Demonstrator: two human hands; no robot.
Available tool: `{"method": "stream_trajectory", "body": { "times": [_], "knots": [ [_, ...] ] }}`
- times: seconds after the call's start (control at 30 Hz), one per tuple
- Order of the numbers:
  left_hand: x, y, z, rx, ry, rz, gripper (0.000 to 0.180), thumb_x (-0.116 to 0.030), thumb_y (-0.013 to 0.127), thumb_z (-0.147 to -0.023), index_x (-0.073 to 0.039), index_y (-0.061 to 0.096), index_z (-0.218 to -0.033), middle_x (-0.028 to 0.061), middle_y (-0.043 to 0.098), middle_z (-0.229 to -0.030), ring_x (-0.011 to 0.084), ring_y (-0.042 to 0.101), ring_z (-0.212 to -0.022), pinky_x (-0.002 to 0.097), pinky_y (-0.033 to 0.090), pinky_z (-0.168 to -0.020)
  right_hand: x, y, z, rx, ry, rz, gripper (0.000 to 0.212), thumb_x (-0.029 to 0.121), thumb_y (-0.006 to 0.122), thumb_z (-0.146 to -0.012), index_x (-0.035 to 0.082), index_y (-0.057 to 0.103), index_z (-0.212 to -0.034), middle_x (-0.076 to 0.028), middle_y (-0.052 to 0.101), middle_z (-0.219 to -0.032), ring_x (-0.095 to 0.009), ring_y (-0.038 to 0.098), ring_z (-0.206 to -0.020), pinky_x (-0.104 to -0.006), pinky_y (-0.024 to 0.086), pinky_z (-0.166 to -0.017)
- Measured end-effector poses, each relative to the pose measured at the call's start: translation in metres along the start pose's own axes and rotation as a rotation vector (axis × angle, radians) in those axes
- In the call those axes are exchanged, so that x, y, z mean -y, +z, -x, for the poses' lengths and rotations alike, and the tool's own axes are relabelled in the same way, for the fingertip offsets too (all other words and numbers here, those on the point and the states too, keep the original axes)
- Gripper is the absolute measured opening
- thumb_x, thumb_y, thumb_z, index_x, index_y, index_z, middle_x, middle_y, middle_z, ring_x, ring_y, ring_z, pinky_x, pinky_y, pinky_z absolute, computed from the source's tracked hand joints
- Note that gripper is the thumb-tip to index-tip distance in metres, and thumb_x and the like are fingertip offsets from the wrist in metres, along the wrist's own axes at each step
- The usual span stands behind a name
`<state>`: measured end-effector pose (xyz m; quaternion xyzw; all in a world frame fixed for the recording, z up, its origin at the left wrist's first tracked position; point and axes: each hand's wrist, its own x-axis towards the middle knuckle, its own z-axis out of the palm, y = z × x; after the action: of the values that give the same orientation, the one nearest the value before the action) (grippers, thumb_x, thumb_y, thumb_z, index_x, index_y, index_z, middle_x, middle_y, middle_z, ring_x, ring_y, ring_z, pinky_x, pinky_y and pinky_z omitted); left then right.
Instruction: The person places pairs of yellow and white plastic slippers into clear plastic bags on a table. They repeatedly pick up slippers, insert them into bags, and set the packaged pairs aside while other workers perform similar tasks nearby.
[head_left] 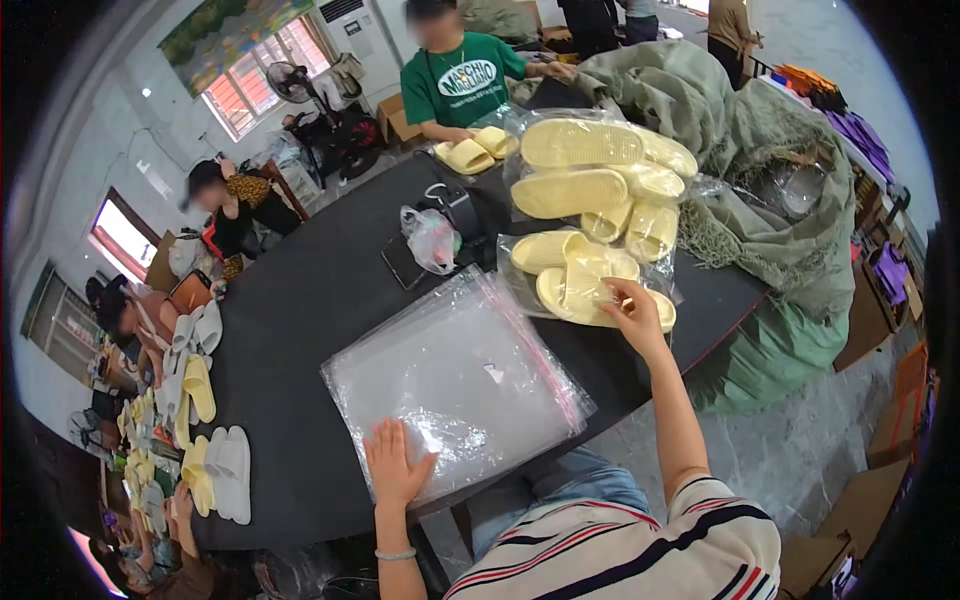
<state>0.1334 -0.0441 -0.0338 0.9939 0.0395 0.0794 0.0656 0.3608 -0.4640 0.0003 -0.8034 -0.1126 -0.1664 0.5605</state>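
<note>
My left hand [396, 462] lies flat with spread fingers on the near left corner of a stack of clear plastic bags [450, 370]. The stack rests on a dark table, and a pink strip runs along the bags' right side. To the right, my right hand [634, 314] has its fingers bent together on a bagged pair of pale yellow slippers [570, 290]. Its fingertips are at the slipper nearest me, and the exact pinch is partly hidden. Just beyond lies a pile of more bagged yellow slippers [570, 192].
A small clear bag [431, 240], a black phone [403, 262] and a black strap-like item [455, 208] lie past the bags. Opposite, a person in green handles yellow slippers [466, 155]. White slippers [234, 470] line the left edge. Green sacks [780, 240] crowd the right.
</note>
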Motion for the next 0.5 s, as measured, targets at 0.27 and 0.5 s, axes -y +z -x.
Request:
{"method": "stream_trajectory", "body": {
  "times": [0.27,0.5],
  "knots": [
    [0.006,0.004,0.004,-0.028,0.001,-0.044,0.093,-0.066,0.059,-0.079,-0.001,0.040,-0.143,0.0221,0.035,-0.149,0.0391,0.027,-0.141,0.0544,0.010,-0.116,0.124,0.045,0.012,0.051,-0.353,-0.142,0.035,-0.002,0.070,-0.077,0.006,0.067,-0.111,-0.007,0.061,-0.092,-0.017,0.055,-0.078,-0.0269,0.046,-0.066],
    [-0.001,-0.006,-0.001,-0.013,-0.051,0.089,0.090,-0.067,0.060,-0.078,-0.001,0.047,-0.137,0.0207,0.040,-0.147,0.0366,0.029,-0.141,0.0529,0.011,-0.116,0.135,0.122,0.059,0.465,-0.571,0.003,0.043,0.006,0.072,-0.075,0.012,0.064,-0.117,-0.011,0.061,-0.102,-0.029,0.060,-0.090,-0.0369,0.051,-0.076]
  ]
}}
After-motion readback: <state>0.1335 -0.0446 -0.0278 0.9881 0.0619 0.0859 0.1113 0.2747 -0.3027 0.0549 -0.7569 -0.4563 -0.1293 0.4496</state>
